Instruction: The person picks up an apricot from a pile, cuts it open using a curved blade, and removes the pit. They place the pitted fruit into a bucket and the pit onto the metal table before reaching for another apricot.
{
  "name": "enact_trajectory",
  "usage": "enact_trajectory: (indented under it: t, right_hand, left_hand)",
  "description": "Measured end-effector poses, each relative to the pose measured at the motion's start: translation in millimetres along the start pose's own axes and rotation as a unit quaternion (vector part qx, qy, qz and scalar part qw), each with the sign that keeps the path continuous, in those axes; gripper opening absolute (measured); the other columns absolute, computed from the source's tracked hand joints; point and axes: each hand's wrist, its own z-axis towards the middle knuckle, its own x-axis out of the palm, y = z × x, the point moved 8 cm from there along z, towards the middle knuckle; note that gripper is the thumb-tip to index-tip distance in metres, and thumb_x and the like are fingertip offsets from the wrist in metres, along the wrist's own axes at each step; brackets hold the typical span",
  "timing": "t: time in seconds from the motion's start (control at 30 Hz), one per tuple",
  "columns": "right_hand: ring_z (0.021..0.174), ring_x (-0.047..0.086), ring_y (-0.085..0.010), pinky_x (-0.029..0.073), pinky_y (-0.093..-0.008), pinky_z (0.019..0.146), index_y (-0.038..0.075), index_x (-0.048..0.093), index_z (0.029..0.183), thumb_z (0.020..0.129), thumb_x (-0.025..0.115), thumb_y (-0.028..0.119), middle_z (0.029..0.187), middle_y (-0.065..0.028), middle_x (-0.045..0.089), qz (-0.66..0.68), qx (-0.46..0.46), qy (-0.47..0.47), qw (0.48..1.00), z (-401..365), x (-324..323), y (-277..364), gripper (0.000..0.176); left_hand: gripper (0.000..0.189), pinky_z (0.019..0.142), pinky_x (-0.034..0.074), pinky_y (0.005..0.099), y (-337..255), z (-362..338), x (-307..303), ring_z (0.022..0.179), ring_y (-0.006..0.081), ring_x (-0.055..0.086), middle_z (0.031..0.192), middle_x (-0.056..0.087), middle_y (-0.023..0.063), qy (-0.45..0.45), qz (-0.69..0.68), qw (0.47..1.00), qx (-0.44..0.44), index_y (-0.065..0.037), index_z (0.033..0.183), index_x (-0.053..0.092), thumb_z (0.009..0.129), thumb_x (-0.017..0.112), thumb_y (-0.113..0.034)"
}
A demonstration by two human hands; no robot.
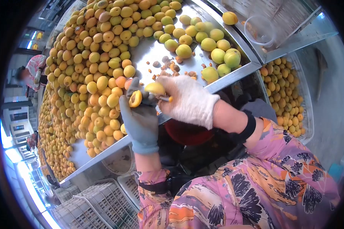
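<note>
My left hand, in a grey-blue glove, holds a halved yellow fruit with its cut side and a dark hollow or pit showing. Close beside it, my right hand, in a white glove, grips another yellow fruit piece and a small tool with an orange tip. Both hands are over the near edge of a metal table. Just beyond them lie brown pits and scraps. A large heap of yellow-orange fruit covers the table's left side.
Greener fruit lies at the table's right corner. A clear plastic cup stands on an adjoining surface. A crate of fruit is at the right, with white crates below left. Another person is at the far left.
</note>
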Motion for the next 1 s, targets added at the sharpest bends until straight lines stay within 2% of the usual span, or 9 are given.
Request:
enact_trajectory:
  t: [0.07,0.13,0.2,0.33,0.37,0.47,0.5,0.6,1.0]
  right_hand:
    - [0.085,0.067,-0.0377,0.053,-0.0454,0.074,0.002,0.057,0.105,0.077,0.060,0.014,0.085,-0.0219,0.067,-0.082,0.035,0.016,0.996,-11,5,10,0.031]
    - [0.082,0.068,-0.0349,0.054,-0.0456,0.070,0.003,0.050,0.116,0.078,0.061,0.013,0.087,-0.0171,0.068,-0.121,0.006,0.039,0.992,-19,16,18,0.041]
    - [0.082,0.068,-0.0346,0.054,-0.0445,0.069,0.003,0.048,0.120,0.078,0.062,0.012,0.089,-0.0178,0.068,-0.142,-0.038,0.019,0.989,-23,21,26,0.045]
    - [0.080,0.069,-0.0307,0.055,-0.0421,0.067,0.007,0.050,0.129,0.081,0.063,0.010,0.094,-0.0144,0.066,-0.057,-0.046,0.025,0.997,-20,20,28,0.050]
    - [0.078,0.068,-0.0247,0.055,-0.0372,0.065,0.008,0.052,0.127,0.084,0.064,0.012,0.092,-0.0103,0.065,0.064,-0.082,-0.042,0.994,-15,9,31,0.045]
    - [0.064,0.060,-0.0081,0.050,-0.0243,0.054,0.007,0.059,0.120,0.090,0.067,0.017,0.085,-0.0001,0.061,0.351,-0.082,-0.153,0.920,-8,-30,16,0.032]
    - [0.052,0.054,-0.0054,0.045,-0.0211,0.047,0.005,0.059,0.119,0.092,0.065,0.018,0.074,0.0018,0.058,0.456,0.066,-0.098,0.882,-11,-42,13,0.030]
    - [0.042,0.039,-0.0074,0.035,-0.0231,0.039,-0.002,0.057,0.114,0.098,0.055,0.033,0.056,0.0037,0.043,0.605,-0.041,-0.157,0.779,-2,-64,-3,0.038]
    - [0.043,0.042,-0.0093,0.033,-0.0246,0.040,0.004,0.063,0.099,0.100,0.051,0.035,0.057,0.0011,0.045,0.603,-0.016,-0.226,0.764,-10,-61,-9,0.034]
  left_hand:
    - [0.048,0.090,0.046,0.0361,8,-8,-14,0.090,0.0184,0.054,0.106,0.054,0.0070,-0.226,-0.005,0.974,0.009,-0.001,0.132,0.048,0.102,0.038,-0.036]
    - [0.049,0.095,0.045,0.0389,13,-11,-16,0.098,0.0205,0.054,0.113,0.054,0.0103,-0.190,-0.026,0.981,-0.016,-0.001,0.134,0.047,0.102,0.036,-0.036]
    - [0.054,0.104,0.041,0.0418,1,-12,-19,0.117,0.0265,0.052,0.128,0.053,0.0158,-0.161,0.223,0.961,0.020,0.000,0.139,0.041,0.102,0.032,-0.039]
    - [0.055,0.102,0.044,0.0368,8,-13,-10,0.114,0.0216,0.054,0.127,0.053,0.0153,-0.182,0.105,0.978,-0.014,0.001,0.139,0.041,0.101,0.041,-0.039]
    - [0.050,0.078,0.053,0.0309,11,-15,-3,0.091,0.0170,0.061,0.108,0.059,0.0102,-0.279,0.077,0.957,-0.022,-0.001,0.128,0.050,0.103,0.031,-0.041]
    - [0.055,0.055,0.043,0.0218,19,-22,-16,0.065,0.0100,0.054,0.086,0.060,0.0048,-0.186,0.102,0.972,-0.106,0.000,0.125,0.051,0.103,0.028,-0.045]
    - [0.061,0.046,0.030,0.0193,17,-17,4,0.051,0.0063,0.042,0.068,0.053,0.0000,-0.206,0.215,0.950,-0.093,0.001,0.122,0.055,0.102,0.027,-0.049]
    - [0.055,0.045,0.030,0.0190,25,-14,19,0.052,0.0072,0.042,0.065,0.048,0.0005,-0.110,0.331,0.933,-0.090,-0.004,0.109,0.055,0.100,0.032,-0.053]
    - [0.061,0.045,0.034,0.0217,27,-15,42,0.047,0.0100,0.047,0.064,0.056,0.0043,-0.052,0.533,0.844,-0.019,0.002,0.106,0.060,0.103,0.028,-0.049]
